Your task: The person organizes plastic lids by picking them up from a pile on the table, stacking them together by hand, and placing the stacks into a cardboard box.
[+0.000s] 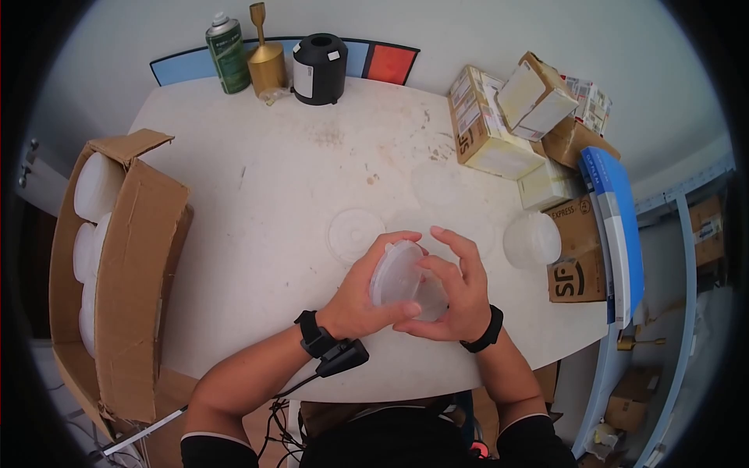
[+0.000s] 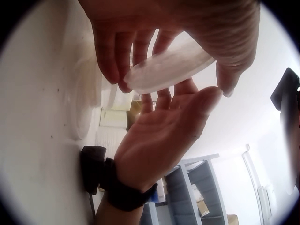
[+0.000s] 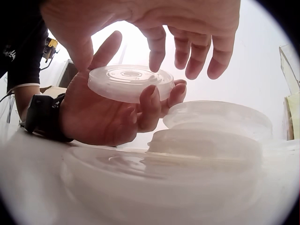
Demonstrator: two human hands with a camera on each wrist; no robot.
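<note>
My left hand grips a round translucent plastic lid by its edge, thumb on one side and fingers on the other. The lid is tilted in the head view, and its ringed face shows in the right wrist view. Facing it, my right hand has its fingers spread and loosely bent; one fingertip is right at the lid's face. The right palm shows below the lid in the left wrist view. Another clear round piece shows between the hands, partly hidden.
Clear lids lie on the white table. Round translucent pieces fill the right wrist foreground. A round container stands by cardboard boxes at right. An open carton of white tubs stands left; a spray can stands behind.
</note>
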